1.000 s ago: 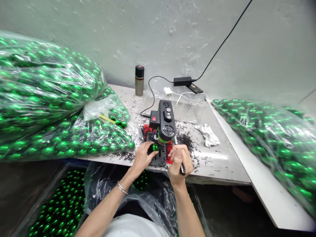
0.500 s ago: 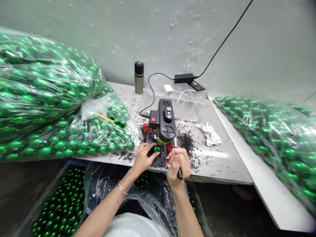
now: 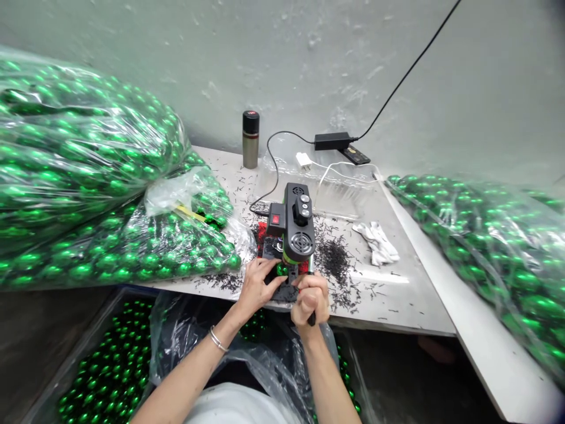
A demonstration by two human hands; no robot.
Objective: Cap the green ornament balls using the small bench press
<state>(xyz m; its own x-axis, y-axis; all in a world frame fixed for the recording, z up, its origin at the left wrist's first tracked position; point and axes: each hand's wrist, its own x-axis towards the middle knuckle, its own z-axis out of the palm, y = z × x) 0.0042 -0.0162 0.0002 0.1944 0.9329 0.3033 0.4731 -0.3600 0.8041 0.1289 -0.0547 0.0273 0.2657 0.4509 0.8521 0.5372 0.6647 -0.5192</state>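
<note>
A small black bench machine (image 3: 299,221), built like a mini drill press with a red switch and a side lever, stands near the table's front edge. Under its head sits a shiny green ball (image 3: 282,270), partly hidden by the head. My left hand (image 3: 257,287) pinches this ball from the left between thumb and forefinger. The fingers of my right hand (image 3: 311,299) are wrapped round the lever handle (image 3: 312,318), whose black end sticks out below the fist. Red bits (image 3: 303,267) and black slivers (image 3: 333,259) lie about the machine's base.
Clear bags of green balls (image 3: 88,147) bulge at the left; another bag (image 3: 485,253) lies at the right. A flask (image 3: 251,141), a power adapter (image 3: 332,141), a clear plastic tray (image 3: 339,203) and white gloves (image 3: 378,242) are on the table. Below is a bin of green balls (image 3: 110,365).
My right hand has swung the lever handle left and slightly down, closer to the machine. My left hand stays at the green ball. The view has shifted slightly.
</note>
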